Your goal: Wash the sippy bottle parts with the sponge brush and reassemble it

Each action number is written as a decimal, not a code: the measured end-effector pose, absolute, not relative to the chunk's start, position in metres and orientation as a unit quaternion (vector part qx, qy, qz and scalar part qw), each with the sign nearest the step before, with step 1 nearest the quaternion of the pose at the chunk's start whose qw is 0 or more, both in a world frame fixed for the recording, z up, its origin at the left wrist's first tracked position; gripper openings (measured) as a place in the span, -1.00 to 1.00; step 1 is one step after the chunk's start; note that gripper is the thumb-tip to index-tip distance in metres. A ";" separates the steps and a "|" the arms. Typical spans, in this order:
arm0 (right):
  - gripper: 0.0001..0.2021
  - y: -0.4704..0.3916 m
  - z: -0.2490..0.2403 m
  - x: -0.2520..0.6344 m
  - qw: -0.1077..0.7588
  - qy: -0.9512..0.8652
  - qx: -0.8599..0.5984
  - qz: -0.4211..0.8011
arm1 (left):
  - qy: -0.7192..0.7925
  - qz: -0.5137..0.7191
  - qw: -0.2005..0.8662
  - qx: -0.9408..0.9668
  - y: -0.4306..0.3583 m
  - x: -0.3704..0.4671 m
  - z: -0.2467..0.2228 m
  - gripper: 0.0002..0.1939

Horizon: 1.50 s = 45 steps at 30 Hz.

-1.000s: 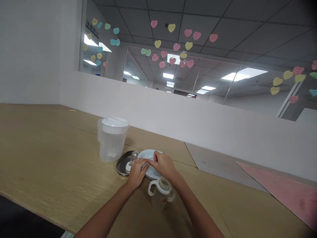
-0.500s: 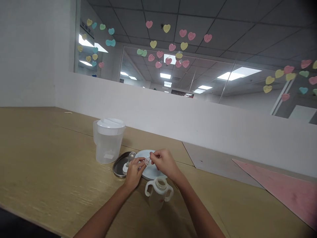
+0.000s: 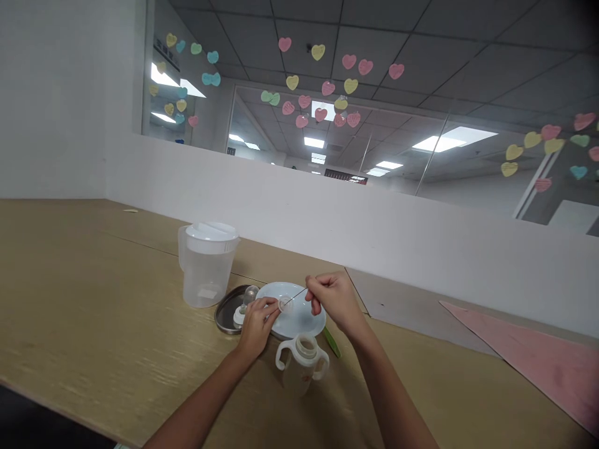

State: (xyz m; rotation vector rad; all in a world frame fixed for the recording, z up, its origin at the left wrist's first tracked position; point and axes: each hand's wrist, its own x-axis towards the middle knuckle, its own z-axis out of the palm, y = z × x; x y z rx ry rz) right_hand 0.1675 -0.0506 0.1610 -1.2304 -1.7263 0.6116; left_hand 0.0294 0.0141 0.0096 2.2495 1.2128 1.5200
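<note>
My left hand (image 3: 255, 323) pinches a small clear round cap-like piece (image 3: 284, 304) over the light blue plate (image 3: 299, 325). A thin dark rod (image 3: 296, 295) runs from the closed fingers of my right hand (image 3: 333, 297) down into that piece. The rod's exact kind is too small to make out. Just in front of the plate stands a two-handled baby bottle (image 3: 302, 362), upright with its mouth uncovered. Left of my left hand, a bottle nipple (image 3: 251, 295) in a white collar sits on a dark metal tray (image 3: 225, 312).
A lidded clear pitcher (image 3: 208, 268) stands behind the tray at the left. A green handle (image 3: 332, 342) sticks out beside the plate, under my right wrist. A pink sheet (image 3: 538, 349) lies at the right. A white low wall (image 3: 299, 212) with glass above borders the table.
My right hand has drawn up and to the right, away from the clear piece, so more of the thin rod shows. The green handle has come into sight. My left hand stays nearly still.
</note>
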 end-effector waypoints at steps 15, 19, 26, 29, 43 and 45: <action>-0.60 0.020 0.114 0.225 0.299 -0.669 -0.680 0.018 | 0.403 0.535 0.117 0.733 0.017 0.027 0.007 -0.71; -0.74 0.039 0.077 0.229 0.246 -0.642 -0.725 -0.034 | 0.407 0.531 0.117 0.734 0.017 0.027 0.009 -0.70; -0.71 0.033 0.082 0.219 0.202 -0.686 -0.699 0.001 | 0.404 0.535 0.115 0.734 0.017 0.028 0.008 -0.70; -0.73 0.027 0.087 0.203 0.174 -0.777 -0.575 0.189 | 0.402 0.541 0.113 0.730 0.019 0.027 0.006 -0.71; -0.78 0.031 0.075 0.184 0.350 -0.772 -0.414 0.332 | 0.397 0.537 0.115 0.735 0.017 0.027 0.009 -0.71; -0.77 0.028 0.078 0.183 0.379 -0.745 -0.392 0.384 | 0.394 0.538 0.131 0.733 0.015 0.027 0.010 -0.67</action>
